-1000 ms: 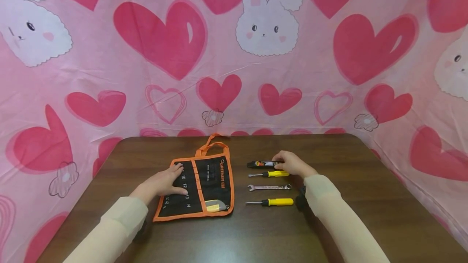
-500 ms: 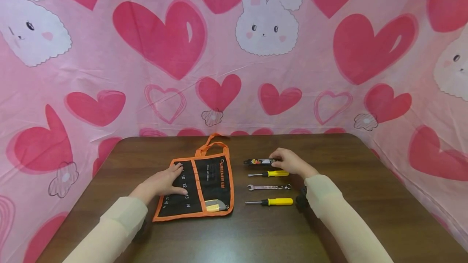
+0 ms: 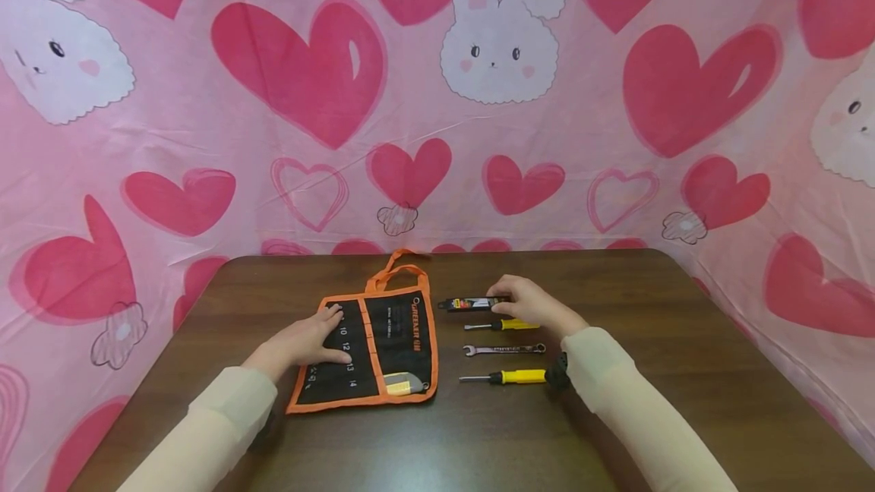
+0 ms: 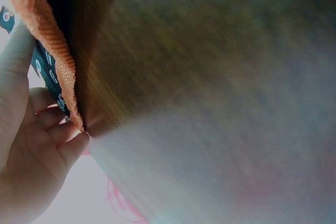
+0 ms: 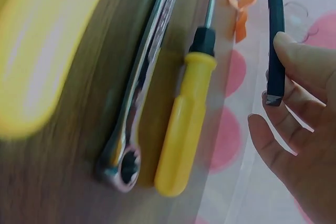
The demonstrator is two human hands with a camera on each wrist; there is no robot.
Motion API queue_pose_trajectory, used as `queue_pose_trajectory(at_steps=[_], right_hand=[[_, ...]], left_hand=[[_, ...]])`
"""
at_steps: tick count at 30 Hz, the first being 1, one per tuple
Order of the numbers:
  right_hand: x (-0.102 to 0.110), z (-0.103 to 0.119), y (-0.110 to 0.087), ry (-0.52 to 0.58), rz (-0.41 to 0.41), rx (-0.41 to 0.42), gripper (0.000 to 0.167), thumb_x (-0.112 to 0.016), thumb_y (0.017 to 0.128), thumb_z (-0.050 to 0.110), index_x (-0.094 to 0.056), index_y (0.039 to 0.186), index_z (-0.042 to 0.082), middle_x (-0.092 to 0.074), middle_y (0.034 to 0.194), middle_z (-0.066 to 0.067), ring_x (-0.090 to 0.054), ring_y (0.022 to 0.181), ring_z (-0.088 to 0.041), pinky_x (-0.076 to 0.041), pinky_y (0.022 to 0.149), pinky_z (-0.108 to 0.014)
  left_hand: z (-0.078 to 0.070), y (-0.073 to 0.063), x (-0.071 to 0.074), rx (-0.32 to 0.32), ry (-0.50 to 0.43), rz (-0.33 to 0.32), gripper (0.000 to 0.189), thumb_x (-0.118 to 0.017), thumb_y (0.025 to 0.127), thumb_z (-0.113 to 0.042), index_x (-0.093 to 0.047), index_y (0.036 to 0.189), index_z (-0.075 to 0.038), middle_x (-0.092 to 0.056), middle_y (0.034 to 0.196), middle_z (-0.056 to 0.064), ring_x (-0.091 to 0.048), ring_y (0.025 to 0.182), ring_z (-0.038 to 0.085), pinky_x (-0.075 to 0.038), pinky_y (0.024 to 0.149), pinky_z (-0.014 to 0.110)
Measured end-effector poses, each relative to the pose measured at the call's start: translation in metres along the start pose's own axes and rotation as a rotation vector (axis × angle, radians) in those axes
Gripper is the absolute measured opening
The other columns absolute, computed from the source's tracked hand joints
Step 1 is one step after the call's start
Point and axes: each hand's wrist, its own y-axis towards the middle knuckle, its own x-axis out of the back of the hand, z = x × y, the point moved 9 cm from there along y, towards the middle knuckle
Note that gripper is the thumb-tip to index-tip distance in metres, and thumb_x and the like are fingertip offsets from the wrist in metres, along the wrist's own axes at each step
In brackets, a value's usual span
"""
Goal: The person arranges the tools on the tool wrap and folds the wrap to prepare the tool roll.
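My left hand [image 3: 301,344] rests with spread, fairly straight fingers on a black tool pouch [image 3: 399,329] edged in orange. A yellow and grey utility knife [image 3: 399,386] shows in the pouch's near right pocket. My right hand [image 3: 529,306] pinches one end of a slim black case [image 3: 470,304] with a printed label, by thumb and fingertips. In the right wrist view that black case [image 5: 276,40] appears edge-on, raised off the table. Just below the hand lies a flathead screwdriver [image 5: 184,124] with a yellow handle. Beside it lies a combination wrench [image 5: 137,108].
A second yellow-handled screwdriver [image 3: 522,376] lies nearest to me in the row, right of the pouch. The pouch's orange strap [image 3: 396,272] extends toward the far edge of the brown table [image 3: 437,446]. A pink heart-print cloth [image 3: 424,112] hangs behind.
My right hand has lifted the black case and carried it left, toward the pouch. My left hand stays in place on the pouch, and the other tools have not moved.
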Motion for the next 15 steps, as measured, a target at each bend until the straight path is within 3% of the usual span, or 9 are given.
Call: queue_pose_trajectory(at_steps=[6, 15], right_hand=[[-0.005, 0.016, 0.003, -0.017, 0.015, 0.062, 0.023, -0.065, 0.087, 0.014, -0.065, 0.108, 0.005, -0.058, 0.096, -0.002, -0.050, 0.078, -0.013, -0.047, 0.074, -0.031], [-0.017, 0.038, 0.007, 0.005, 0.058, 0.085, 0.021, -0.065, 0.087, 0.014, -0.066, 0.107, 0.009, -0.057, 0.095, 0.004, -0.050, 0.079, -0.012, -0.047, 0.071, -0.029]], left_hand=[[-0.001, -0.001, 0.001, 0.010, -0.005, 0.010, 0.097, -0.067, 0.073, -0.058, -0.034, 0.138, 0.006, -0.024, 0.145, 0.025, -0.023, 0.131, 0.041, -0.027, 0.100, 0.054], [0.000, 0.001, -0.001, 0.015, 0.005, 0.013, 0.098, -0.067, 0.073, -0.058, -0.033, 0.138, 0.007, -0.024, 0.145, 0.024, -0.023, 0.132, 0.040, -0.027, 0.101, 0.054]])
